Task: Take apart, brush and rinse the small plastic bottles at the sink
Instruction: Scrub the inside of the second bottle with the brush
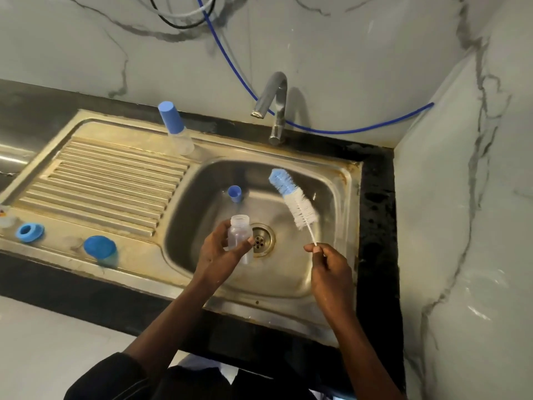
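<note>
A: Left hand (219, 252) grips the open bottle (240, 238) over the drain (262, 239); right hand (328, 262) pinches the brush (294, 202) wire.

B: Tilt the mouth toward the bristles, then twist in.

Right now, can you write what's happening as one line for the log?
left hand: holds open bottle over sink | right hand: holds brush, outside bottle | tap: no water seen
</note>
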